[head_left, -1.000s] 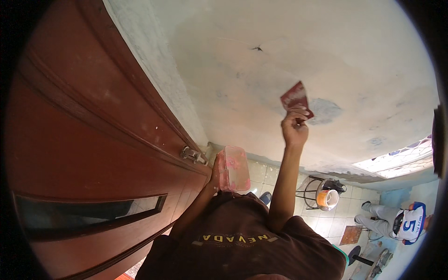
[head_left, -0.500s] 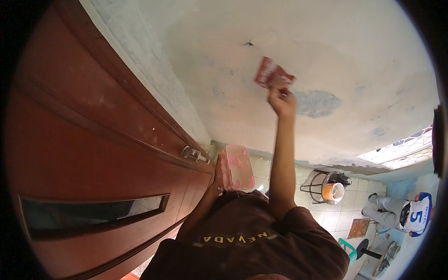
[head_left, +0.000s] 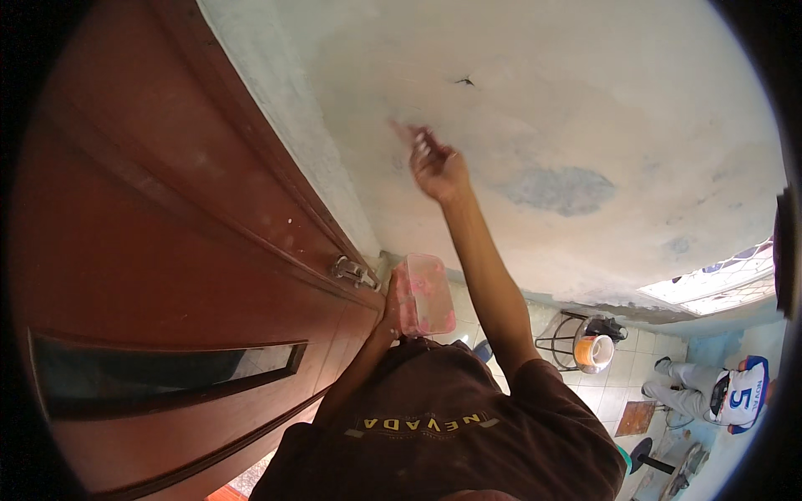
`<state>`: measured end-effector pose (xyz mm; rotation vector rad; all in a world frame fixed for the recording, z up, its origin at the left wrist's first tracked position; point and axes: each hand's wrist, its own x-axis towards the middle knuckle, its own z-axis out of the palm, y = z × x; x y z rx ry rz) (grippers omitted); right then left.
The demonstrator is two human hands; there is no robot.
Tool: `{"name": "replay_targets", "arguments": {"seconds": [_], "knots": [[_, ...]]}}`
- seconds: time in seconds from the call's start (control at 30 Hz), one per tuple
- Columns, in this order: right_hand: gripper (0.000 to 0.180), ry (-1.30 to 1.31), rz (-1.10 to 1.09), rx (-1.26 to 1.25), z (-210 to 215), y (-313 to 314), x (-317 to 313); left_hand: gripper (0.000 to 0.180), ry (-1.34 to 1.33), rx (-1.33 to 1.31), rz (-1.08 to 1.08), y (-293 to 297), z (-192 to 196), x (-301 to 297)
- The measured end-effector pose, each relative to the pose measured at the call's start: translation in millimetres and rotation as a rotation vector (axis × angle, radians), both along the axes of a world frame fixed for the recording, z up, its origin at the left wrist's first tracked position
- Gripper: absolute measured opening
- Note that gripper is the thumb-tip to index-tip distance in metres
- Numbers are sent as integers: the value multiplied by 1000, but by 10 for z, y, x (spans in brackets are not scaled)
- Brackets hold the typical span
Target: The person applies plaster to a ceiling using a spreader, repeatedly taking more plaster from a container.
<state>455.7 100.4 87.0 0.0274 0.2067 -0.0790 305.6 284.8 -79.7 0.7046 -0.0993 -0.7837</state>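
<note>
In right hand [head_left: 439, 174], fingers closed on one edge: dark red sheet [head_left: 430, 140], motion-blurred, before pale wall [head_left: 635, 83], left of grey patch [head_left: 568, 190]; contact with wall not discernible. In left hand [head_left: 390, 307], fingers grasping the side: clear, pink-smeared container [head_left: 432, 301]. Close at left, limiting room on that side: brown door [head_left: 167, 250], metal handle [head_left: 355, 271] near left hand. Farther right: round stool [head_left: 582, 331] bearing orange-and-white bucket [head_left: 591, 354], barred window [head_left: 718, 280], another person [head_left: 742, 397].
</note>
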Motion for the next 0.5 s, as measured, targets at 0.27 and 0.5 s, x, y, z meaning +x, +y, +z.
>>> {"name": "replay_targets", "arguments": {"seconds": [0.27,0.5], "knots": [[37,-569,-242,-38,1706,-564,-1152,30,120,12,121,89,225,-30],[22,-31,-73,-268,733,-15,-983,27,139,8,78,78,217,27]]}}
